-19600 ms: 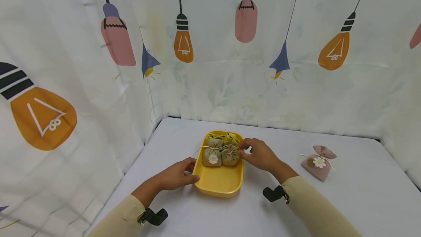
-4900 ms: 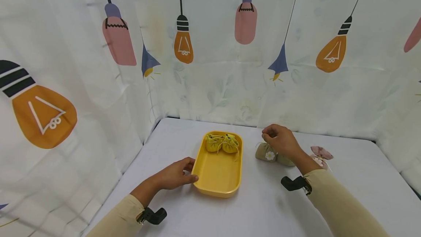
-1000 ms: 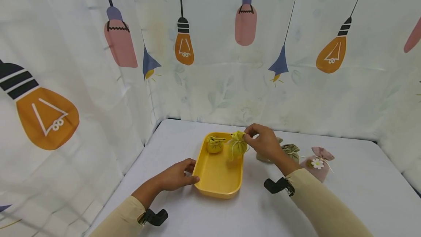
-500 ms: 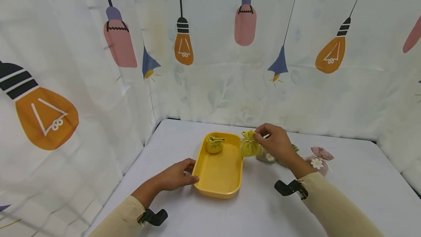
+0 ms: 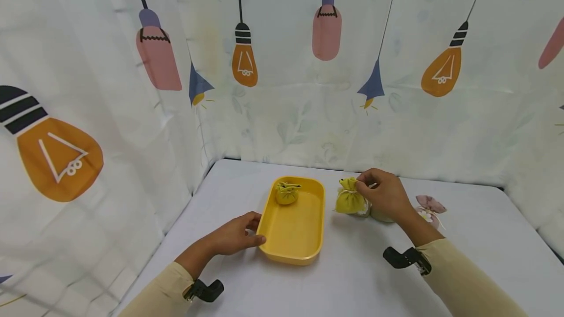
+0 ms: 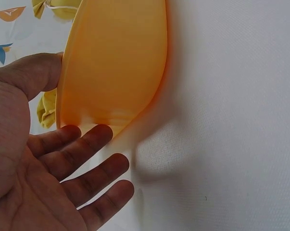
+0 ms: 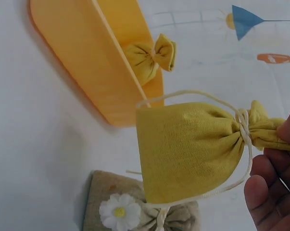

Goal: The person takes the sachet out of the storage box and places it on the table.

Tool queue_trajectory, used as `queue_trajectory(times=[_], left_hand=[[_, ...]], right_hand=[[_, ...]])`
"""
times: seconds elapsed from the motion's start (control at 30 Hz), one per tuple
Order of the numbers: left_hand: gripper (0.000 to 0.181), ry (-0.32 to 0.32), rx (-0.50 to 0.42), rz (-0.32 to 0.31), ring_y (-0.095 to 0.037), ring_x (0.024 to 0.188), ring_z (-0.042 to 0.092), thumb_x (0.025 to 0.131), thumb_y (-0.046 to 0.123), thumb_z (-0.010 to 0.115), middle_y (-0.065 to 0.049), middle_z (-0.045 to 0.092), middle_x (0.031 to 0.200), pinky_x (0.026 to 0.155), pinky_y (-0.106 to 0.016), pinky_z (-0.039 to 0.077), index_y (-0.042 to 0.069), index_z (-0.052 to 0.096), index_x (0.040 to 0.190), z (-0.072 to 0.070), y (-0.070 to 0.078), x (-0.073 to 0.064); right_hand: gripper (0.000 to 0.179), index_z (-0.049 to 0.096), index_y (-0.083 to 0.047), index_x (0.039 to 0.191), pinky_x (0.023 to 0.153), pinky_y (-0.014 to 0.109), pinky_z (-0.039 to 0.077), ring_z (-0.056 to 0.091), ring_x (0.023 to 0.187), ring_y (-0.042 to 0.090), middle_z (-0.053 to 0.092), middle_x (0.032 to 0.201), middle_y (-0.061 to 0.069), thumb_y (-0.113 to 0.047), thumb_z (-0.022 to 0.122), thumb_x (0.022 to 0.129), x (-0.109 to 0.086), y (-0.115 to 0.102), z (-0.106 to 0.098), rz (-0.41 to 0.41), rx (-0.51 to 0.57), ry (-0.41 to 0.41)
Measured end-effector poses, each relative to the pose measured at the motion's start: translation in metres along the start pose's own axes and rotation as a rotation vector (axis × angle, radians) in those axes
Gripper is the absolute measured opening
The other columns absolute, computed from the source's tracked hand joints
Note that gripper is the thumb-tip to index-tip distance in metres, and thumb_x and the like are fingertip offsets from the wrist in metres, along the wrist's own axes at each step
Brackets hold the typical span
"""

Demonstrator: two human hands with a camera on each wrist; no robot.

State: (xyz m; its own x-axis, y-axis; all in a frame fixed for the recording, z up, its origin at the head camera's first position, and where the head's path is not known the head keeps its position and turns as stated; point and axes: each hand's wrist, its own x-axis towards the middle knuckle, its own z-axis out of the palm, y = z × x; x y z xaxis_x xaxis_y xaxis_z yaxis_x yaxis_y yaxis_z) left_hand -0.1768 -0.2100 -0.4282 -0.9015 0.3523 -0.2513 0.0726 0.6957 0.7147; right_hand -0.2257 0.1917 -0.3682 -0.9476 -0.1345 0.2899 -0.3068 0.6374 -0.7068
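My right hand point(image 5: 387, 194) pinches the gathered neck of a yellow drawstring pouch point(image 5: 349, 203), held up to the right of the yellow tray point(image 5: 293, 238). In the right wrist view this pouch point(image 7: 188, 151) hangs sideways, its pale cord looped around it. My left hand point(image 5: 238, 235) holds the tray's left side. The left wrist view shows the thumb over the rim and the fingers point(image 6: 94, 137) along the outer wall. Another yellow pouch point(image 5: 287, 194) sits at the tray's far left corner. Behind the held pouch, a beige pouch with a white flower point(image 7: 101, 199) is partly hidden.
A second greenish-beige pouch point(image 5: 381, 216) is mostly hidden behind my right hand. Further right lies a pink pouch point(image 5: 429, 206) with a flower, partly covered by my wrist. A patterned curtain point(image 5: 286, 111) stands behind the white table point(image 5: 335, 278).
My right hand has carried one yellow pouch out of the tray and rightward, towards the beige pouches. Earlier, the beige pouches left the tray for the table. My left hand stays on the tray.
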Motion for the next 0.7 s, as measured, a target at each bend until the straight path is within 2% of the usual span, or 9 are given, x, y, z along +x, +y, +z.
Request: queue_trajectory(times=[0.1,0.23,0.43,0.7], left_hand=[[0.061,0.001,-0.004,0.003,-0.025,0.119,0.059,0.092,0.04,0.077,0.0,0.064,0.129,0.101,-0.054,0.05,0.014,0.052,0.142,0.0,0.0,0.0],[0.061,0.001,-0.006,0.009,-0.025,0.119,0.059,0.092,0.039,0.077,0.0,0.064,0.128,0.102,-0.054,0.049,0.014,0.053,0.141,0.0,-0.001,0.0],[0.06,0.005,0.007,0.009,-0.025,0.117,0.06,0.092,0.039,0.076,0.0,0.064,0.127,0.1,-0.053,0.051,0.014,0.053,0.141,0.001,-0.001,0.0],[0.059,0.01,0.011,0.015,-0.025,0.117,0.06,0.092,0.039,0.077,-0.001,0.064,0.127,0.1,-0.053,0.051,0.014,0.053,0.14,0.001,-0.002,0.0]], right_hand=[[0.009,0.072,-0.012,0.1,0.075,0.038,0.053,0.065,0.088,0.024,0.072,0.095,0.002,-0.02,0.068,0.096,-0.003,0.003,-0.005,0.014,-0.025,0.004],[0.011,0.072,-0.012,0.101,0.072,0.036,0.053,0.065,0.088,0.025,0.073,0.096,0.004,-0.021,0.068,0.096,-0.008,0.005,-0.011,0.041,-0.053,0.012],[0.013,0.071,-0.009,0.102,0.074,0.035,0.055,0.065,0.092,0.027,0.072,0.098,0.006,-0.02,0.067,0.097,-0.014,0.008,-0.015,0.086,-0.052,0.017],[0.014,0.071,-0.01,0.102,0.071,0.034,0.054,0.064,0.089,0.024,0.072,0.095,0.003,-0.022,0.067,0.096,-0.024,0.018,-0.021,0.098,-0.065,0.019]])
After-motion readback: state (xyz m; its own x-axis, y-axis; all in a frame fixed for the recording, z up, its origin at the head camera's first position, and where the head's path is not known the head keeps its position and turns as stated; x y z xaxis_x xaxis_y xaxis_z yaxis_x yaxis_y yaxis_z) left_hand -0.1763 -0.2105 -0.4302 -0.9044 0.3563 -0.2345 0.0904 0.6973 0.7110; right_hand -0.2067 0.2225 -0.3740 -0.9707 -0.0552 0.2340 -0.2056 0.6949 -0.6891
